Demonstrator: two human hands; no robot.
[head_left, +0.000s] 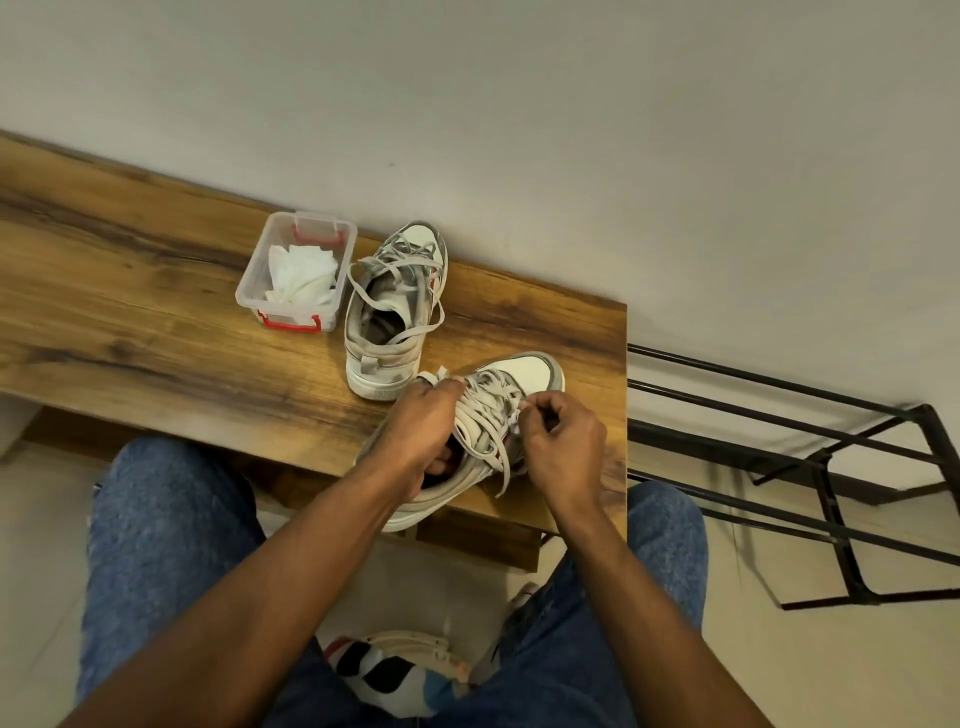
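Two worn white and grey sneakers stand on a wooden table (156, 291). The near sneaker (524, 376) sits at the table's front right corner, its toe pointing away. My left hand (421, 431) grips its tongue and collar, fingers curled over the laces and thumb inside the opening. On the shoe's right side, my right hand (561, 436) pinches a lace (488, 415) between thumb and fingers. The far sneaker (395, 312) stands behind it with loose laces, untouched.
A clear plastic box (291, 270) with red clips holds crumpled white tissue, left of the far sneaker. A black metal rack (831, 467) stands to the right of the table. A wall runs behind. My knees in jeans flank a colourful item on the floor.
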